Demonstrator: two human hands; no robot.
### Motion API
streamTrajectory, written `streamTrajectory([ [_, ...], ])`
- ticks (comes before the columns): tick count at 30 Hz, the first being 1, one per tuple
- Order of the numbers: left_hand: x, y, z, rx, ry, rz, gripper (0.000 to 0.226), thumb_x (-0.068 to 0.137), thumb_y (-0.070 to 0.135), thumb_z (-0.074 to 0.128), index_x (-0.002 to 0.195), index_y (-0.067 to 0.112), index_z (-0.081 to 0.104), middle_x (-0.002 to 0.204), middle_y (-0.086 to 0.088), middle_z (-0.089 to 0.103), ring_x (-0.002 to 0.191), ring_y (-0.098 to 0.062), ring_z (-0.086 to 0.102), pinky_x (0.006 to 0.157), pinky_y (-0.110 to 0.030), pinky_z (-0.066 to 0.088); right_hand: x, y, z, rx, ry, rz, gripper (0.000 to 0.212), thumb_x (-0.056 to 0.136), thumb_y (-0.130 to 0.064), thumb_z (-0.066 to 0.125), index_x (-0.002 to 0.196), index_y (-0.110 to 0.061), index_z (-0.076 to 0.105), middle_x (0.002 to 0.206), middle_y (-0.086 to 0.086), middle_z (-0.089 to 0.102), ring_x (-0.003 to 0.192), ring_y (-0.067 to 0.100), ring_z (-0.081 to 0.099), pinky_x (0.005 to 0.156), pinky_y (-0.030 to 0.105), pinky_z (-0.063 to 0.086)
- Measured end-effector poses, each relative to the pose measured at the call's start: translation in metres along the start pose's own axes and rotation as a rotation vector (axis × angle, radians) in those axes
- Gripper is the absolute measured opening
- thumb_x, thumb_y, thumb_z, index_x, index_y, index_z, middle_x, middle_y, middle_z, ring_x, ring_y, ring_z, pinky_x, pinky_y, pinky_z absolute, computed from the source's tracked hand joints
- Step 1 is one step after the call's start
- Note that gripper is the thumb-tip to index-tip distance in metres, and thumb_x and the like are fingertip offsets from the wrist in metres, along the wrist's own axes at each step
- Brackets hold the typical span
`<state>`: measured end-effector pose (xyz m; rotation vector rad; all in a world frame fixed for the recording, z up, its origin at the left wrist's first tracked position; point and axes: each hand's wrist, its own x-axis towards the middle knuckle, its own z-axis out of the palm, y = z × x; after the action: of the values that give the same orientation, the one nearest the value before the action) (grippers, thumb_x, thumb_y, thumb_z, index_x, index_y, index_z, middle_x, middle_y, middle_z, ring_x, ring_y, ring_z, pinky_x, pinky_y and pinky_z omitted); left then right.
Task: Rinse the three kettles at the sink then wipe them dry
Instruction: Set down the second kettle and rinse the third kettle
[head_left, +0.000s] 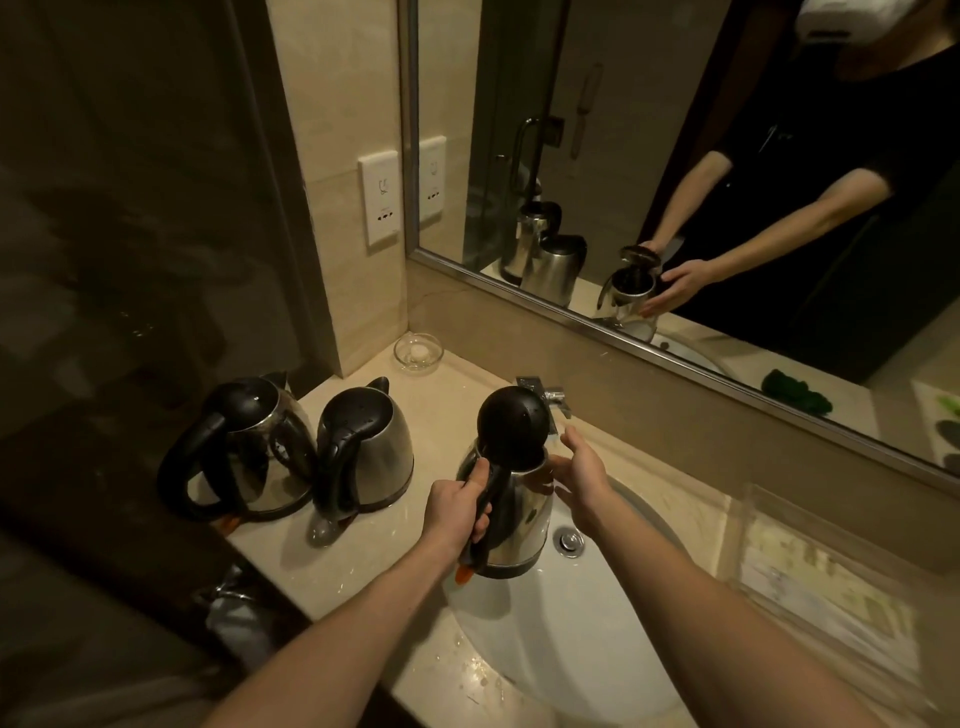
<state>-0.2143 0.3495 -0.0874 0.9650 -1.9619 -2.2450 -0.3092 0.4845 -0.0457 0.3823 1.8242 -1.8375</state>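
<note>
A steel kettle (519, 525) with its black lid flipped up hangs over the white sink (587, 639), under the chrome tap (550, 397). My left hand (454, 512) grips its black handle. My right hand (584, 475) lies with straight fingers against the kettle's right side near the rim. Two more steel kettles stand on the counter to the left, lids down: one at the far left (244, 447), one beside it (366, 449). No cloth shows near my hands.
A small glass dish (418, 351) sits in the counter's back corner. A wall socket (379, 200) is above it, beside the big mirror (675, 156). A clear tray (821, 582) lies right of the sink. The counter edge drops off at the front left.
</note>
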Motion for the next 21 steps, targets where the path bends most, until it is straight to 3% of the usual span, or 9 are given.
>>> streamTrajectory([
  [2, 0.001, -0.001, 0.003, -0.003, -0.002, -0.004, 0.055, 0.099, 0.051, 0.052, 0.064, 0.009, 0.058, 0.048, -0.001, 0.051, 0.039, -0.013, 0.045, 0.043, -0.024, 0.039, 0.000, 0.001, -0.004, -0.010, 0.007, 0.003, 0.052, 0.102, -0.047, 0.030, 0.098, -0.009, 0.064, 0.110, 0.016, 0.064, 0.121, 0.031, 0.046, 0.112, 0.043, 0.024],
  [4, 0.002, -0.002, 0.006, 0.000, -0.005, -0.005, 0.056, 0.099, 0.053, 0.052, 0.064, 0.009, 0.057, 0.048, -0.001, 0.051, 0.038, -0.012, 0.045, 0.043, -0.023, 0.039, 0.000, 0.000, -0.009, -0.018, 0.012, 0.007, 0.051, 0.103, -0.047, 0.030, 0.088, -0.011, 0.063, 0.115, 0.015, 0.063, 0.131, 0.032, 0.041, 0.116, 0.045, 0.021],
  [6, 0.003, -0.002, 0.009, -0.005, -0.010, 0.003, 0.057, 0.099, 0.054, 0.050, 0.066, 0.008, 0.057, 0.047, -0.001, 0.050, 0.038, -0.012, 0.044, 0.042, -0.023, 0.038, 0.005, 0.000, -0.013, -0.004, 0.031, 0.016, 0.049, 0.103, -0.045, 0.030, 0.082, -0.014, 0.061, 0.104, 0.012, 0.063, 0.133, 0.031, 0.040, 0.118, 0.046, 0.019],
  [8, 0.004, -0.003, 0.012, -0.028, -0.018, 0.001, 0.058, 0.099, 0.056, 0.048, 0.068, 0.009, 0.056, 0.047, 0.000, 0.049, 0.038, -0.013, 0.043, 0.041, -0.023, 0.037, 0.010, 0.001, -0.018, 0.002, 0.038, 0.024, 0.052, 0.103, -0.045, 0.030, 0.108, -0.006, 0.064, 0.095, 0.010, 0.065, 0.129, 0.030, 0.044, 0.117, 0.046, 0.020],
  [9, 0.004, -0.004, 0.014, -0.040, -0.024, -0.004, 0.059, 0.099, 0.058, 0.047, 0.068, 0.009, 0.056, 0.047, 0.000, 0.049, 0.038, -0.013, 0.043, 0.041, -0.023, 0.037, 0.012, 0.002, -0.019, -0.002, 0.038, 0.030, 0.054, 0.103, -0.046, 0.030, 0.115, -0.004, 0.062, 0.097, 0.010, 0.066, 0.129, 0.030, 0.044, 0.117, 0.046, 0.020],
  [12, 0.008, -0.010, 0.018, -0.053, -0.023, -0.024, 0.061, 0.097, 0.063, 0.045, 0.068, 0.010, 0.057, 0.049, -0.001, 0.050, 0.039, -0.013, 0.044, 0.042, -0.024, 0.037, 0.022, 0.005, -0.024, 0.003, 0.030, 0.055, 0.047, 0.102, -0.048, 0.031, 0.109, -0.012, 0.061, 0.118, 0.014, 0.064, 0.132, 0.031, 0.041, 0.117, 0.047, 0.021],
  [15, 0.015, -0.015, 0.022, -0.061, -0.023, -0.033, 0.061, 0.095, 0.065, 0.045, 0.073, 0.010, 0.060, 0.053, -0.003, 0.052, 0.040, -0.013, 0.044, 0.043, -0.025, 0.037, 0.033, 0.007, -0.028, 0.017, 0.025, 0.069, 0.055, 0.101, -0.049, 0.034, 0.139, -0.011, 0.045, 0.124, 0.012, 0.060, 0.130, 0.029, 0.044, 0.114, 0.045, 0.025],
  [18, 0.022, -0.017, 0.025, -0.067, -0.029, -0.048, 0.060, 0.096, 0.065, 0.045, 0.082, 0.009, 0.064, 0.054, -0.004, 0.051, 0.040, -0.014, 0.042, 0.044, -0.026, 0.035, 0.043, 0.008, -0.031, 0.018, 0.018, 0.080, 0.056, 0.100, -0.050, 0.036, 0.143, -0.013, 0.042, 0.128, 0.012, 0.057, 0.127, 0.029, 0.046, 0.113, 0.044, 0.028],
  [21, 0.030, -0.022, 0.028, -0.058, -0.026, -0.061, 0.061, 0.096, 0.064, 0.045, 0.076, 0.008, 0.060, 0.053, -0.005, 0.051, 0.039, -0.014, 0.041, 0.044, -0.027, 0.033, 0.057, 0.007, -0.033, 0.005, 0.019, 0.091, 0.059, 0.099, -0.051, 0.037, 0.145, -0.015, 0.041, 0.139, 0.015, 0.051, 0.129, 0.030, 0.046, 0.111, 0.043, 0.031],
])
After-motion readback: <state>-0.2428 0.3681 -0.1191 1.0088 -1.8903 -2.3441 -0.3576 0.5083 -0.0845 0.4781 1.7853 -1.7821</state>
